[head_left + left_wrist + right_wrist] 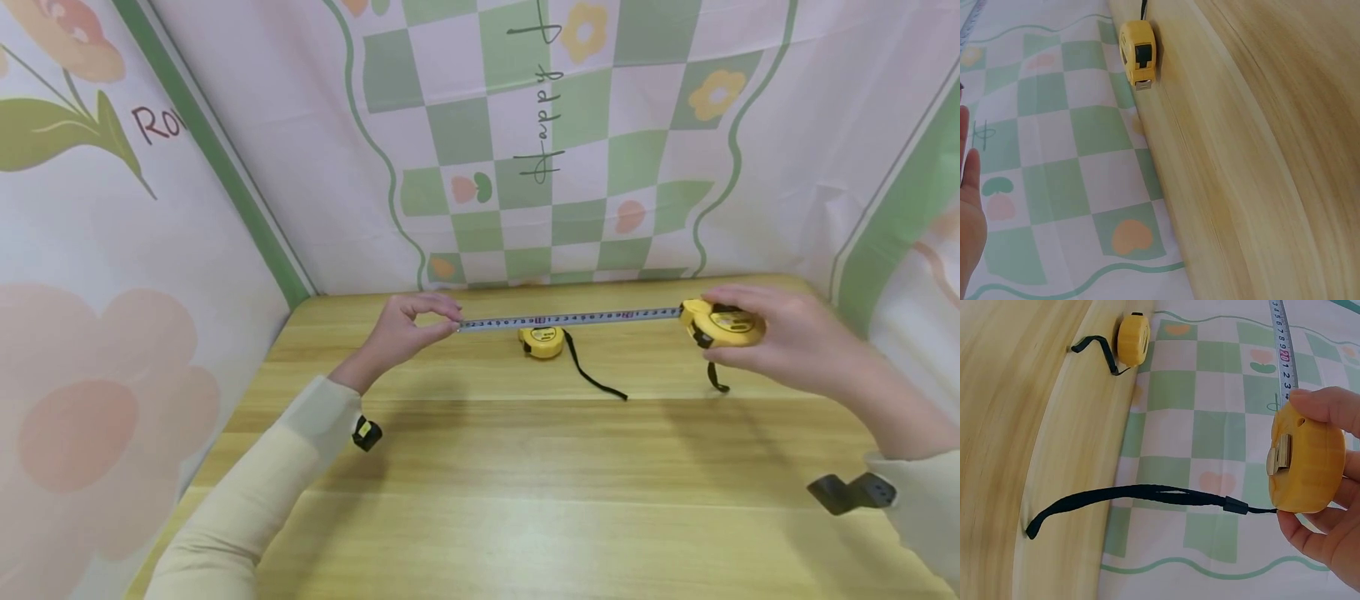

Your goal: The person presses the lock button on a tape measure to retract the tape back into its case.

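My right hand (798, 333) grips a yellow tape measure (723, 325), thumb on one side of the case and fingers on the other. Its printed blade (577, 319) stretches to the left in a straight line above the table. At the far end of the blade my left hand (401, 333) pinches the tip between thumb and fingers. In the right wrist view a metal belt clip (1283, 453) shows on the held case, and a black wrist strap (1147, 492) hangs from it. A second yellow tape measure (543, 343) rests on the table beneath the blade.
The second tape measure's black strap (592, 379) trails over the wooden table (525, 500). Behind the table's back edge hangs a cloth (517, 125) with green and white checks. More printed cloth (112, 350) stands along the left side.
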Demonstrator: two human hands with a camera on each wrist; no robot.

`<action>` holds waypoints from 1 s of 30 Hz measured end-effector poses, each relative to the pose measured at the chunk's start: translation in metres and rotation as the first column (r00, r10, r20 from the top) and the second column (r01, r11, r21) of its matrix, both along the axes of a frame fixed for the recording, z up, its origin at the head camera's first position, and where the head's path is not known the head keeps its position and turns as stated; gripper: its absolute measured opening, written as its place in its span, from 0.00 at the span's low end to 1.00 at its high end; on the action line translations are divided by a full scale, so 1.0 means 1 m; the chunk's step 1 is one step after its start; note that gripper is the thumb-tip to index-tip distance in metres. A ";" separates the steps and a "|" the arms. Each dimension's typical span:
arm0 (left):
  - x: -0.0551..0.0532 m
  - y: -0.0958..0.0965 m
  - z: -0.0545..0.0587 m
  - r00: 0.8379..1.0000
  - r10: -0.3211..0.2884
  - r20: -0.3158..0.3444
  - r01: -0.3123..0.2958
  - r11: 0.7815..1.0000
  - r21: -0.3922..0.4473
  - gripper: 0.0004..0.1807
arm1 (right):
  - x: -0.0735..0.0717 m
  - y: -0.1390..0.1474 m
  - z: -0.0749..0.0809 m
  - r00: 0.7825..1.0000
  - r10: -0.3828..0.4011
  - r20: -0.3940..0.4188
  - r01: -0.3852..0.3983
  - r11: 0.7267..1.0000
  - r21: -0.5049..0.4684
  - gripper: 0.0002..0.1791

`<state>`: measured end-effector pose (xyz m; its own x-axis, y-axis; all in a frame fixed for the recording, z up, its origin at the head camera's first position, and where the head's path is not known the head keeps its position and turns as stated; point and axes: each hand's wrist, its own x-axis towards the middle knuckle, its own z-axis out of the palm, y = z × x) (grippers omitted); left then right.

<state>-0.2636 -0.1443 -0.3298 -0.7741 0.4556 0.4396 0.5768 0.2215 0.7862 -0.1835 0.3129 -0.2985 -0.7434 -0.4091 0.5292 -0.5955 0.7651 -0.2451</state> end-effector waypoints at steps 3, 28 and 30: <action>0.000 0.000 0.000 1.000 -0.003 0.001 0.003 1.000 0.007 0.04 | 0.001 -0.001 0.000 1.000 -0.009 0.006 0.009 1.000 -0.003 0.41; 0.022 0.006 0.022 0.999 0.021 0.049 -0.021 1.000 -0.003 0.04 | 0.006 -0.010 -0.002 0.989 -0.077 0.126 0.088 0.993 -0.079 0.43; 0.023 0.006 0.022 0.999 0.023 0.050 -0.023 1.000 -0.004 0.04 | 0.007 -0.012 -0.001 0.987 -0.077 0.140 0.089 0.993 -0.079 0.43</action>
<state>-0.2404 -0.1381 -0.3077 -0.8051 0.4389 0.3990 0.5320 0.2367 0.8130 -0.1762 0.3013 -0.2999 -0.8408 -0.3007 0.4502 -0.4870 0.7834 -0.3861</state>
